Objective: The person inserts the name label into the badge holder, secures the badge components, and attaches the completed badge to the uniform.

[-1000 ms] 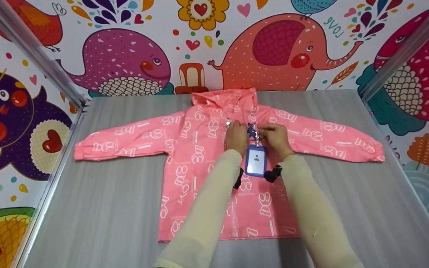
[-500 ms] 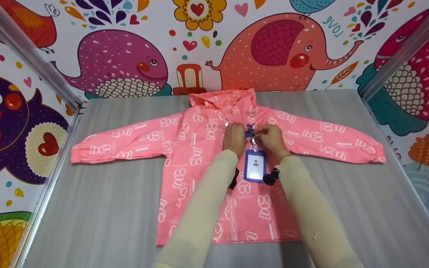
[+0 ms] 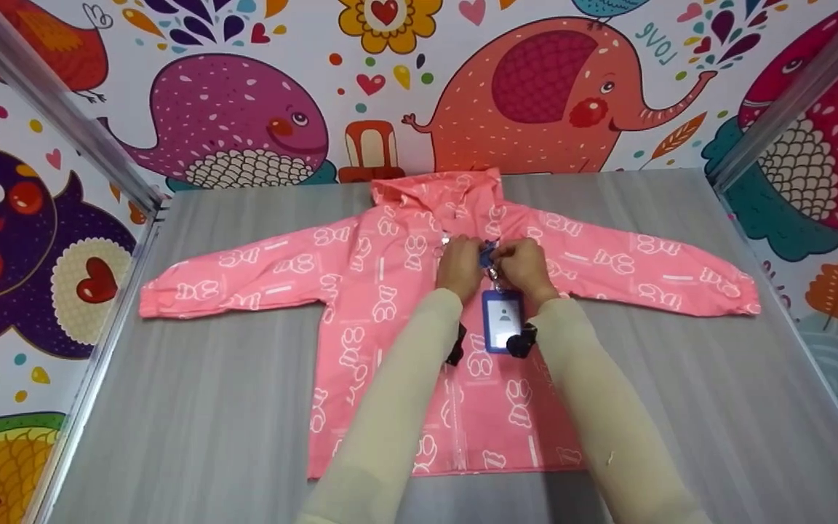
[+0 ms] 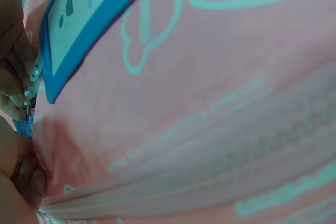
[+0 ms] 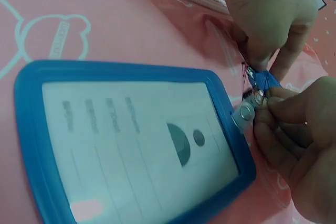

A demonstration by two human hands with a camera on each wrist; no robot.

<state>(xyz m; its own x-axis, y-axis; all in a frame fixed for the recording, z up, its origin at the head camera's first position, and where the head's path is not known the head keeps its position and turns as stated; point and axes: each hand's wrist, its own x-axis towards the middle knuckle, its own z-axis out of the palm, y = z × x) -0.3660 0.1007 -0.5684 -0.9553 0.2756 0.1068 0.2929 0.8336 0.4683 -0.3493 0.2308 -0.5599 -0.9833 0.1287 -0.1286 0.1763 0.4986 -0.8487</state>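
A pink hooded jacket (image 3: pixel 382 342) with white rabbit outlines lies spread, sleeves out to both sides. On its chest hangs a blue-framed ID badge holder (image 3: pixel 500 327), its card showing a person symbol; the right wrist view shows it large. A clear strap with a metal snap (image 5: pixel 243 115) joins its top to a small metal fastener beside a dark-blue piece (image 5: pixel 266 80). My left hand (image 3: pixel 460 268) pinches that blue piece against the creased jacket front. With thumb and finger, my right hand (image 3: pixel 524 269) pinches the metal fastener just beneath it. The fingertips hide much of the fastener.
The jacket lies on a grey wood-grain table (image 3: pixel 208 407). A wall (image 3: pixel 404 58) with cartoon animals stands behind it, with metal posts (image 3: pixel 790 94) at the corners. Another shiny metal piece (image 3: pixel 445 238) sits on the chest near my left hand.
My right hand shifts slightly left, closer to my left hand. The badge holder dips, then swings a little right under my right wrist. The jacket stays spread.
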